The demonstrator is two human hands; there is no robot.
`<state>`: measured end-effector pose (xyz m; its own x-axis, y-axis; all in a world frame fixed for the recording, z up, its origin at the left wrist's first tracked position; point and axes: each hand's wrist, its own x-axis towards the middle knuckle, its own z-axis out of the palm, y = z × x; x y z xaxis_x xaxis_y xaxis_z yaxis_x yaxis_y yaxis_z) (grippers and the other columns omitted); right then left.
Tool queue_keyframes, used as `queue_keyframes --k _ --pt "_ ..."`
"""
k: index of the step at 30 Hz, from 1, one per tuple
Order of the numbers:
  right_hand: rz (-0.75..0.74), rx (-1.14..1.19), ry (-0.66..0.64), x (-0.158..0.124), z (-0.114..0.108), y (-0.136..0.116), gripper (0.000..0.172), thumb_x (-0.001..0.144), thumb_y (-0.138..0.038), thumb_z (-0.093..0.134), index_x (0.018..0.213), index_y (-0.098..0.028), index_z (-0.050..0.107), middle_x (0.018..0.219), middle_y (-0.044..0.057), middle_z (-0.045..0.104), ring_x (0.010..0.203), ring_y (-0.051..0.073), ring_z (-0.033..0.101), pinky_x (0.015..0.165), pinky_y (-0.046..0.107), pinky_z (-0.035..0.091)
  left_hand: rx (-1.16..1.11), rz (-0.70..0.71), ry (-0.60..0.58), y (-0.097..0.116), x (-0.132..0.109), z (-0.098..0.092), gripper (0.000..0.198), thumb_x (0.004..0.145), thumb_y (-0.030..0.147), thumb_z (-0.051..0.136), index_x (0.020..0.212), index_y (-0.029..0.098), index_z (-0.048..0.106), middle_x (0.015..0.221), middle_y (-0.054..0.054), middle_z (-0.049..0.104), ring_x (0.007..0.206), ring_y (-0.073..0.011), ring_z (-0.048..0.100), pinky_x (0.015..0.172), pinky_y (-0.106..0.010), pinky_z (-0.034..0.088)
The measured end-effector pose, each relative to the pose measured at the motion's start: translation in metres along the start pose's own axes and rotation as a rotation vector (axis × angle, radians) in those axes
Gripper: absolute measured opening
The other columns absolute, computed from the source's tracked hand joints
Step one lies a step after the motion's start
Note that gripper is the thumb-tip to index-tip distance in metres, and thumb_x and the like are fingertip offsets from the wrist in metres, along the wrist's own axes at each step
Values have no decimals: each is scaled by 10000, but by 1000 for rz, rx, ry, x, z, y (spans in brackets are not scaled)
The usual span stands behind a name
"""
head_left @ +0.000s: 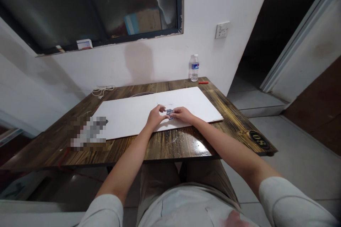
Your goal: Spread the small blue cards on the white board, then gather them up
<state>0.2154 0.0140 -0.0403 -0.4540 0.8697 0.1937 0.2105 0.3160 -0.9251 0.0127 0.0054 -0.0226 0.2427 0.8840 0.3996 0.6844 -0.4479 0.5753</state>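
A small flat blue-grey piece [169,111] with pale lines on it is between my two hands, over the white board [128,117]; its exact kind is too small to make out. From the left, my left hand [156,116] curls about it, thumb tip against its lower part and index finger by its upper left edge. My right hand [183,114] pinches its right side between thumb and fingers. Thin dark marks or strands [166,104] show on the board just beyond my fingers.
The board lies on a dark wooden table [160,149]. Towards the wall stand a plastic bottle [194,68], a red stick-like item [203,82] and a coiled pale cord [102,90]. A blurred-out patch [89,131] covers the board's left end. A socket [222,30] is on the wall.
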Motion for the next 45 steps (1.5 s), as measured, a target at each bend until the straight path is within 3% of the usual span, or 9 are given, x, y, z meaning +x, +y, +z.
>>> queue_keyframes --k 5,9,11,15,20,25,32,36,45 --pt "-21 -26 85 1 2 2 384 726 -535 629 600 -176 575 530 -30 526 528 111 446 544 244 324 225 11 -25 -15 2 3 438 912 455 506 1252 181 538 1349 -142 552 1267 -281 465 1051 -430 361" --pt "-22 -37 131 1 3 1 363 745 -510 620 605 -178 588 539 -18 562 535 117 475 543 241 339 414 -119 -141 -17 1 9 607 913 585 421 1398 221 440 1560 -126 316 1457 -349 167 1120 -536 216" --pt "-17 -47 137 1 3 2 358 747 -506 614 605 -179 588 537 -18 567 530 117 478 542 241 341 460 -122 -206 -15 1 10 639 895 620 417 1415 248 430 1576 -109 288 1470 -358 112 1121 -571 171" --pt "-30 -82 137 2 4 4 349 748 -497 602 599 -182 579 537 -19 565 534 119 480 550 243 337 482 -128 -220 -10 2 11 611 885 591 453 1392 250 461 1524 -127 383 1434 -371 218 1101 -580 178" --pt "-16 -82 150 3 5 6 350 748 -500 593 603 -182 582 532 -26 550 518 111 458 538 242 324 528 -94 -137 -7 2 8 563 871 528 527 1337 211 511 1306 -158 581 1229 -365 433 1004 -519 320" --pt "-12 -30 147 4 5 5 354 737 -508 613 610 -179 588 528 -26 556 506 109 461 525 239 330 604 -28 -105 -4 2 5 444 869 461 566 1243 227 615 1229 -149 592 1134 -348 456 942 -470 363" --pt "0 10 188 3 4 2 367 729 -520 629 596 -181 584 550 -12 583 534 122 502 557 252 365 459 40 -89 -5 5 -1 145 860 313 613 853 209 714 1048 -118 658 1068 -305 519 917 -423 390" --pt "19 27 202 4 3 3 371 722 -529 639 597 -184 580 543 -14 580 534 126 512 562 255 376 450 41 -148 -3 4 0 142 883 260 569 822 205 686 865 -101 670 915 -263 582 828 -364 424" --pt "25 50 224 5 4 9 388 718 -542 639 589 -183 574 536 -12 572 508 117 495 536 249 367 539 34 -125 8 1 1 218 899 227 493 797 165 676 840 -139 677 839 -258 617 776 -349 432"
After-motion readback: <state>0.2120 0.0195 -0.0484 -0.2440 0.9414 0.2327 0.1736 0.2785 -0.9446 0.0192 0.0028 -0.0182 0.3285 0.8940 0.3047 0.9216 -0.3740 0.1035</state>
